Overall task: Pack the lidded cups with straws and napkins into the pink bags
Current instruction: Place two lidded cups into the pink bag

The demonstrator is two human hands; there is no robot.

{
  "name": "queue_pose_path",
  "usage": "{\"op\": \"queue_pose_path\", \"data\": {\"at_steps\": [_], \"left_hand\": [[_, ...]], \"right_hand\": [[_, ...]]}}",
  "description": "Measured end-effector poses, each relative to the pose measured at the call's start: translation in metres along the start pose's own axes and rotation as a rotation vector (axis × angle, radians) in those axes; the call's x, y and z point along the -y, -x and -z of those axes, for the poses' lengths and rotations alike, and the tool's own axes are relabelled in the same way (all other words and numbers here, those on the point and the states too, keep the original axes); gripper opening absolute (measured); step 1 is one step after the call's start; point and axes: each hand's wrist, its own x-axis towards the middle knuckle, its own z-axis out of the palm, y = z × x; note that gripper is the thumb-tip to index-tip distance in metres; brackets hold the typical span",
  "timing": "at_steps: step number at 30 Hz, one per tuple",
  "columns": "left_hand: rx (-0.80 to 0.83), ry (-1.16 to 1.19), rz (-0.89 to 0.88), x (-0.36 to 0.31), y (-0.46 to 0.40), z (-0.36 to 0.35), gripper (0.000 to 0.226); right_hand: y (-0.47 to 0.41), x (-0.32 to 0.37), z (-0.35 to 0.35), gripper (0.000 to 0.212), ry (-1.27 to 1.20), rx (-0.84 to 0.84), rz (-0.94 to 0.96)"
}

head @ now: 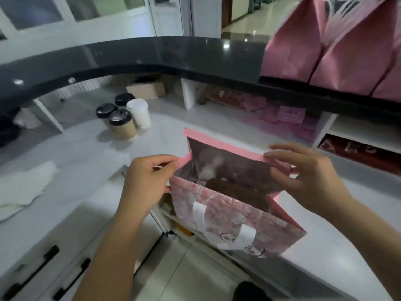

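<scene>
At the near edge of the white tabletop [338,205], a pink bag [236,222] stands open, its patterned front panel facing the camera and leaning out past the edge. The left hand [147,179] pinches the folded pink rim at the bag's left corner between thumb and fingers. The right hand [303,172] grips the rim at the right corner, fingers curled over the top fold. Between them the mouth of the bag is spread wide, and a dark rounded shape sits low inside; it is too blurred to say for certain what it is.

Farther back on the left of the tabletop stand three brown lidded cups [122,124] with black lids, grouped close together, and a white cup [139,114] just beside them on the right. A heap of white napkins [23,187] lies at the far left, well apart from the bag.

Above, a raised black counter [152,55] curves across the view. On its right end stand several closed pink bags [338,51], side by side and touching. Under that counter, on the right, pink packets [291,114] lie in a loose pile. White cabinet doors with black handles [34,270] show at the lower left.
</scene>
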Motion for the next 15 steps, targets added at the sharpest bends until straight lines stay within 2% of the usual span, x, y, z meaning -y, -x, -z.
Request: {"op": "queue_pose_path", "data": {"at_steps": [2, 5, 11, 15], "left_hand": [[-0.034, 0.013, 0.000, 0.004, -0.013, 0.016, 0.016], [-0.073, 0.024, 0.007, 0.013, -0.038, 0.036, 0.019], [-0.087, 0.036, 0.081, 0.025, -0.111, 0.062, 0.023], [-0.072, 0.030, 0.097, 0.023, -0.157, 0.071, 0.024]], "right_hand": [[-0.026, 0.010, -0.015, 0.017, -0.002, -0.044, -0.007], [-0.070, 0.018, -0.032, 0.014, -0.021, -0.025, -0.074], [-0.157, 0.021, -0.062, 0.017, -0.171, 0.111, -0.143], [-0.197, 0.015, -0.072, 0.023, -0.278, 0.293, -0.155]]}}
